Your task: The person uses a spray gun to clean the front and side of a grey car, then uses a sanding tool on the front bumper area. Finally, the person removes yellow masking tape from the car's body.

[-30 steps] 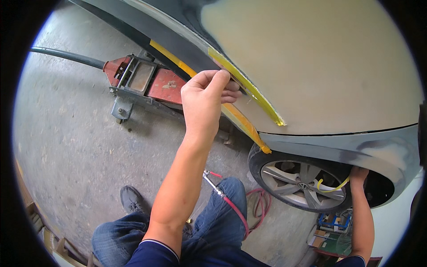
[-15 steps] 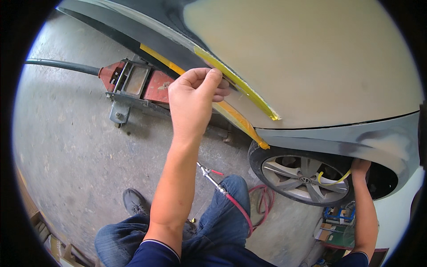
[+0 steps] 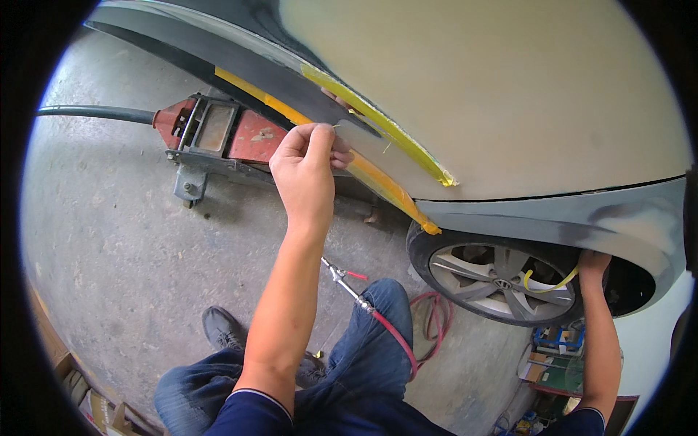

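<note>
Two strips of yellow tape (image 3: 378, 120) remain on the car panel (image 3: 509, 94); left hand (image 3: 309, 171) pinches something thin beside one; right hand (image 3: 592, 263) grips the wheel arch (image 3: 640, 240).

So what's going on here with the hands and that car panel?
A person crouches beside a car body panel coated in beige filler or primer. The left hand is raised to the panel's lower edge, fingertips pinched right by the yellow masking tape that runs along it; whether it grips the tape itself is unclear. The right hand reaches into the wheel arch above the alloy wheel. A red floor jack sits under the car, and a red air hose lies across the person's knee.
</note>
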Demonstrator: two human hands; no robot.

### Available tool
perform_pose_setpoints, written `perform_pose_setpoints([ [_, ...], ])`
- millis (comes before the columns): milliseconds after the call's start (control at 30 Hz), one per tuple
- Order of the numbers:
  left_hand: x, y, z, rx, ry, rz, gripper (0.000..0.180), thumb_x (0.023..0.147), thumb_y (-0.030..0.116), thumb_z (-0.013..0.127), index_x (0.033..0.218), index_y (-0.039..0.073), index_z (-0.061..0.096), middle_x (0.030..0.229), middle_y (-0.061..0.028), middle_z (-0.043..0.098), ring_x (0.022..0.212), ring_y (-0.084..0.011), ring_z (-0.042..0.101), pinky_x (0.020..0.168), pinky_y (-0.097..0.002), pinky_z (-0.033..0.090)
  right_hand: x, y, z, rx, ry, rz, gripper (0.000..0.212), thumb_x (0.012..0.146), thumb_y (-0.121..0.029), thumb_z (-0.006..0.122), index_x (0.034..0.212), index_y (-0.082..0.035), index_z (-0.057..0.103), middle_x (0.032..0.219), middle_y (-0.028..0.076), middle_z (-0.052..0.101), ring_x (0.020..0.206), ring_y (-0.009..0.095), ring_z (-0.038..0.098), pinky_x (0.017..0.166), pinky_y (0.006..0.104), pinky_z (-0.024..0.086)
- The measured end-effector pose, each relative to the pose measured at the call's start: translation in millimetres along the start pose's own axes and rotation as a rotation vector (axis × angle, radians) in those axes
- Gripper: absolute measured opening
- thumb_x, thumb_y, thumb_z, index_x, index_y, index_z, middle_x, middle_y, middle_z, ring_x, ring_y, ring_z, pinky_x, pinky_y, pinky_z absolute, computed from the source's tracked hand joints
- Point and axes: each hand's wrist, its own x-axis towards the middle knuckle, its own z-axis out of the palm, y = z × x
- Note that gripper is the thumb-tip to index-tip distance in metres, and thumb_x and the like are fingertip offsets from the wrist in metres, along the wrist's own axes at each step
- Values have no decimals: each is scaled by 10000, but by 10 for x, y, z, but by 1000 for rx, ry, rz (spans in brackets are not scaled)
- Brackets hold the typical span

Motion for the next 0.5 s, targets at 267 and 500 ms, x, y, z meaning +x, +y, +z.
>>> perform_pose_setpoints([
  [267, -36, 308, 124, 154, -185, -30, 195, 921, 153, 638, 917, -42, 655, 779, -97, 673, 617, -106, 607, 570, -219, 491, -23, 84, 15, -153, -54, -25, 280, 863, -111, 565, 1102, 16, 636, 1147, 234, 621, 1104, 427, 553, 973, 479, 412],
  [500, -1, 227, 182, -78, -145, -74, 84, 881, 66, 620, 853, -12, 637, 712, -86, 641, 563, -112, 553, 526, -218, 432, 12, 13, -22, -18, -39, 31, 295, 880, -56, 516, 1143, 54, 592, 1166, 274, 601, 1134, 462, 520, 1009, 458, 385],
])
